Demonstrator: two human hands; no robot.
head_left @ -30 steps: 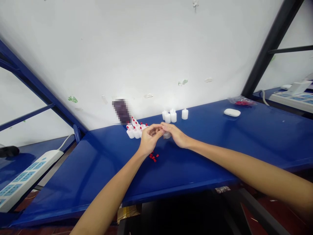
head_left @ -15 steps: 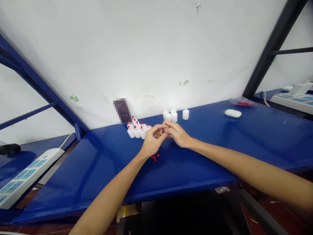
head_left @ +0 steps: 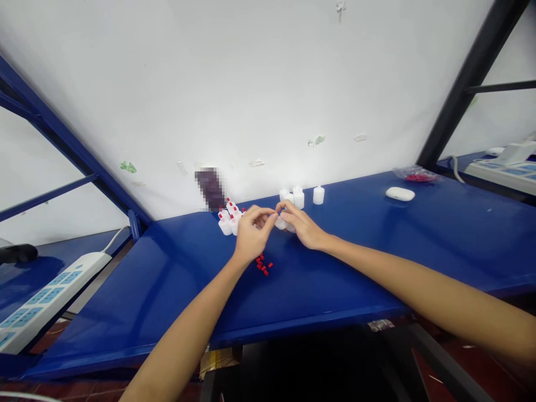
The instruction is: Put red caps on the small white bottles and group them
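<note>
White bottle (head_left: 281, 224): gripped by your right hand (head_left: 305, 228), above blue table (head_left: 335, 268). Your left hand (head_left: 250, 234) pinched narrow at its top; cannot tell on what. Table-edge label (head_left: 381, 325) unreadable.

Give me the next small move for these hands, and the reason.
I'd probably ease the left hand back slightly to check the tip of the white bottle in the right hand: the hands hide that tip, no red shows there, and loose red caps lie close by on the blue table.
</note>
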